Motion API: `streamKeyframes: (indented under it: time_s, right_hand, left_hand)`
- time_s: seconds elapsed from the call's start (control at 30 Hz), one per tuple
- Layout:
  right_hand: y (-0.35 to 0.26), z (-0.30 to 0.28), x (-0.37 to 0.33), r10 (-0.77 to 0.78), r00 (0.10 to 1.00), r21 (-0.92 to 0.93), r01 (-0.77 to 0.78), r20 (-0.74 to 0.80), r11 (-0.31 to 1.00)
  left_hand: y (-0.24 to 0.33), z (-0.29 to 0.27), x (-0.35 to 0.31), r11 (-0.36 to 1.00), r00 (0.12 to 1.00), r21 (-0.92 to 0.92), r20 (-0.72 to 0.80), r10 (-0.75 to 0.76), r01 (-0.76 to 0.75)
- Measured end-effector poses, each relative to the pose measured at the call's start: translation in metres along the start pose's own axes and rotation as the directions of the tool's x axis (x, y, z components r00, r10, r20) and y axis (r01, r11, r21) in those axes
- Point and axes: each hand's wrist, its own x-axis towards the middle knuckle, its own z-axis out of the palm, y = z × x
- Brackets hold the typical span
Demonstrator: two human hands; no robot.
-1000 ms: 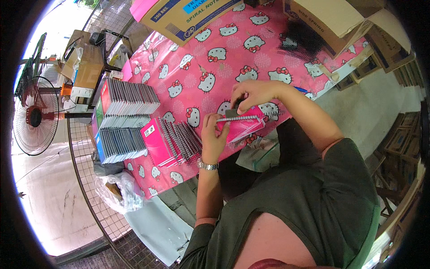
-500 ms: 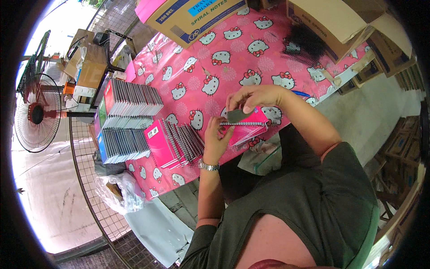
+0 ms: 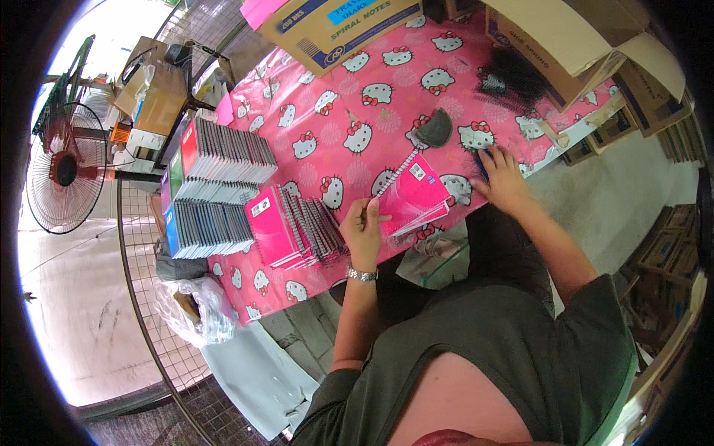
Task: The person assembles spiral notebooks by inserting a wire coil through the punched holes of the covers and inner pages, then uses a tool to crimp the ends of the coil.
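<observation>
A pink spiral notebook (image 3: 413, 195) lies at the table's near edge on other pink notebooks. Its coil (image 3: 407, 160) sticks out past the far end of the spine. My left hand (image 3: 363, 229) is closed at the notebook's near left corner, thumb and fingers pinching by the spine. A dark half-round piece (image 3: 435, 130) rests on the table just beyond the coil's end. To the right, my right hand (image 3: 504, 182) curls over a slim blue tool (image 3: 480, 166); most of it is hidden under my fingers, so its kind does not show.
Pink notebooks (image 3: 271, 223) lean in a row at left, beside stacks of blue (image 3: 212, 230) and red (image 3: 230, 152) ones. A closed carton (image 3: 335, 33) stands at the back, an open carton (image 3: 550, 44) at back right near a black coil heap (image 3: 513, 82). A fan (image 3: 67, 169) stands far left.
My right hand has let go of the dark half-round piece, now on the table, and moved right onto the blue tool. My left hand has slid to the notebook's near corner.
</observation>
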Motion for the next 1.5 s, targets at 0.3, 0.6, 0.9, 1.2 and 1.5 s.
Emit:
streamKeyframes:
  time_s: [0.3,0.6,0.9,1.2,1.5]
  right_hand:
    - [-0.070,-0.055,-0.031,-0.185,0.968,0.613,0.249,-0.167,0.750]
    - [-0.131,-0.060,-0.013,-0.447,0.883,0.589,0.438,-0.141,0.679]
    - [-0.143,-0.061,-0.015,-0.462,0.887,0.571,0.391,-0.023,0.722]
    - [-0.119,-0.071,-0.022,-0.398,0.874,0.957,-0.222,0.281,0.188]
    - [0.012,-0.027,0.006,-0.083,0.978,0.384,0.002,0.194,0.923]
  left_hand:
    - [0.004,0.010,-0.005,0.992,0.995,0.094,-0.046,0.085,-0.081]
    - [0.002,0.004,-0.010,0.924,0.980,0.339,-0.028,0.196,-0.175]
    - [-0.006,-0.002,-0.010,0.906,0.978,0.378,-0.008,0.209,-0.190]
    - [0.085,0.000,-0.018,0.721,0.844,0.545,-0.045,0.535,-0.428]
    - [0.197,-0.109,0.066,0.027,0.947,0.983,0.165,0.277,-0.179]
